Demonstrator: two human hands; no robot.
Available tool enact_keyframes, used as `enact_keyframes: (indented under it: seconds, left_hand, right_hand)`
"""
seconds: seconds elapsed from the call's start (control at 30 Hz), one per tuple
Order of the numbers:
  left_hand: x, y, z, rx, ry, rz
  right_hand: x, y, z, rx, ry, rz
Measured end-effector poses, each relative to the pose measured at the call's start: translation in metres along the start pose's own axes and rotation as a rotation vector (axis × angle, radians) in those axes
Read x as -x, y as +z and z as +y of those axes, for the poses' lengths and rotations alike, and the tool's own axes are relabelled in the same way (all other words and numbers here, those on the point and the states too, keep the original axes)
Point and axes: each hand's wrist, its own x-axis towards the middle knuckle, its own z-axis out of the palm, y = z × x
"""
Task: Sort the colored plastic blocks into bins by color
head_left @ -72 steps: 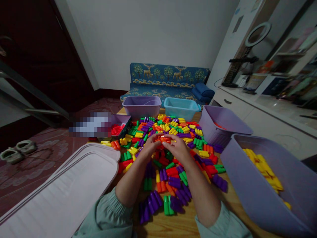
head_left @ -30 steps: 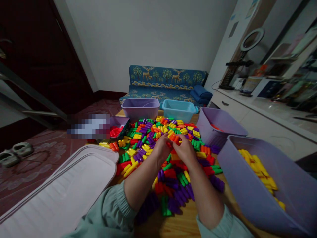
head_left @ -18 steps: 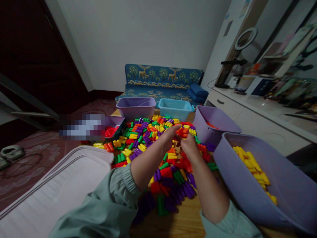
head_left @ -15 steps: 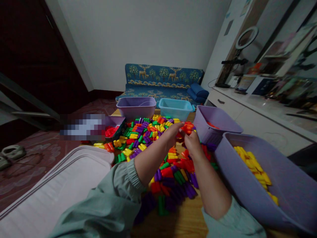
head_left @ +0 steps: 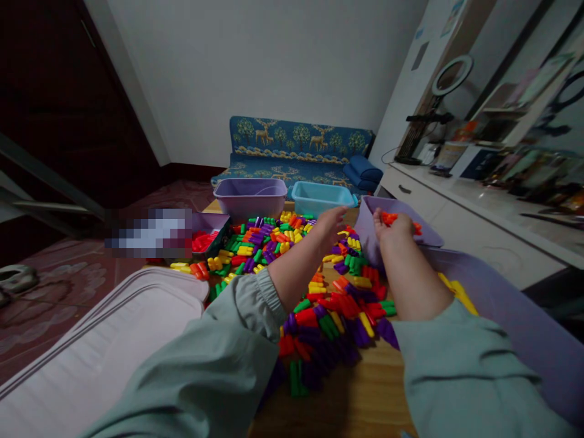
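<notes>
My right hand (head_left: 398, 236) is cupped over the right-hand purple bin (head_left: 368, 234), fingers curled round several orange plastic building blocks (head_left: 390, 217). My left hand (head_left: 329, 228) hovers above the far right part of the block pile, fingers stretched out and holding nothing I can see. Below both hands spreads a heap of red, yellow, green, purple and orange plastic blocks (head_left: 274, 246) on a wooden table (head_left: 365, 395). The contents of the right-hand bin are mostly hidden by my hand.
At the back stand a purple bin (head_left: 250, 198) and a blue bin (head_left: 323, 198). A larger purple bin (head_left: 506, 328) with yellow blocks is close on the right. A dark box (head_left: 212, 237) of red pieces sits left, behind pale stacked lids (head_left: 118, 340). A sofa (head_left: 296, 146) is beyond.
My right hand has moved right, from the pile to over the purple bin, carrying orange blocks. My left hand has separated from it, rising slightly with its fingers stretched out.
</notes>
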Motion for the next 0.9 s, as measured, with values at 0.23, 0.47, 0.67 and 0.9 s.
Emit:
enact_keyframes:
  seconds: [0.23,0.47,0.67,0.9]
  left_hand:
    - [0.008,-0.073,-0.012,-0.026,0.094,0.249]
    - [0.030,-0.135,-0.031,-0.643,0.492,0.389]
    - [0.072,-0.150,-0.048,-1.238,0.416,0.330]
    - [0.100,-0.163,-0.027,-1.624,0.161,0.208]
  right_hand:
    - [0.004,-0.006,0.010,0.166,-0.038,-0.216]
    - [0.058,-0.049,0.073,0.533,-0.225,-0.461]
    - [0.089,-0.084,0.118,1.201,-0.410,-0.869]
    - [0.102,-0.083,0.093,1.709,-0.604,-0.993]
